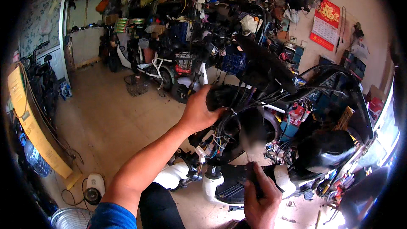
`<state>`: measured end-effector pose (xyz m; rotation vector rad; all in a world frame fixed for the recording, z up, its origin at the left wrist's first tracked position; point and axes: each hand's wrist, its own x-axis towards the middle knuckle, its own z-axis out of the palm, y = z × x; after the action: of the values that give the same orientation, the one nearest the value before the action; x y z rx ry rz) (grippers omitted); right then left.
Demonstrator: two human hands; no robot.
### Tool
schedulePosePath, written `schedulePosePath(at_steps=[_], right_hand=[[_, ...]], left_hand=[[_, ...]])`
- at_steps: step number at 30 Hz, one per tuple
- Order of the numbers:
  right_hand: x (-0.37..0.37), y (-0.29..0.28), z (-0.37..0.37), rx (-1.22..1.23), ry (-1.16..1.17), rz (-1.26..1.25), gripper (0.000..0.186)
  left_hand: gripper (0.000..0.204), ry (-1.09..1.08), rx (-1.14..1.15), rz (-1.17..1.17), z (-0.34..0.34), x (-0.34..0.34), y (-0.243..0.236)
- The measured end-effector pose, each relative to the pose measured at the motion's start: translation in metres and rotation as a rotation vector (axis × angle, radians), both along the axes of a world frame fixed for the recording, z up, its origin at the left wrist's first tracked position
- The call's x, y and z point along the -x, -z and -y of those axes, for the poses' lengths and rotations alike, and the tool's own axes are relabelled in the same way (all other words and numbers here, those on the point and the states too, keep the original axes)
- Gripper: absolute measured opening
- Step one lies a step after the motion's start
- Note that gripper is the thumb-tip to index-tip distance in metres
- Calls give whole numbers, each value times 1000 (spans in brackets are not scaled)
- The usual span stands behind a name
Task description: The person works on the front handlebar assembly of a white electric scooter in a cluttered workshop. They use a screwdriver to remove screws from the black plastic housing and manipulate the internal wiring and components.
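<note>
Cluttered workshop point(101, 110): left hand point(200, 109) is gripping a black scooter part point(224, 95), probably stiff, light, best held by its edge; right hand point(263, 197) is clutching a dark-handled tool point(251, 171).

"Where does writing show?"
"The red-and-white wall calendar point(325, 24) bears a large gold character near its top and rows of small print on its white part."
"And the yellow board point(38, 131)?"
"Its marks are too faint to read."
</note>
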<state>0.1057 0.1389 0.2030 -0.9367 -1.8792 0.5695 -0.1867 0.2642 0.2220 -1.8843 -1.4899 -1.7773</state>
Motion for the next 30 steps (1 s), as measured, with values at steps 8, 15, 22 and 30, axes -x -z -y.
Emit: schedulePosePath(at_steps=[8,15,22,30], right_hand=[[26,-6,-20,-245,131,168,45],[0,-16,2,-156,121,168,43],[-20,-22,19,-199,103,132,39],[-30,-20,27,17,82,85,39]], left_hand=[[59,-33,-8,-28,1,3,0],[57,-3,-4,22,1,-3,-3],[58,25,15,43,3,3,-1],[60,137,0,64,-3,8,5]])
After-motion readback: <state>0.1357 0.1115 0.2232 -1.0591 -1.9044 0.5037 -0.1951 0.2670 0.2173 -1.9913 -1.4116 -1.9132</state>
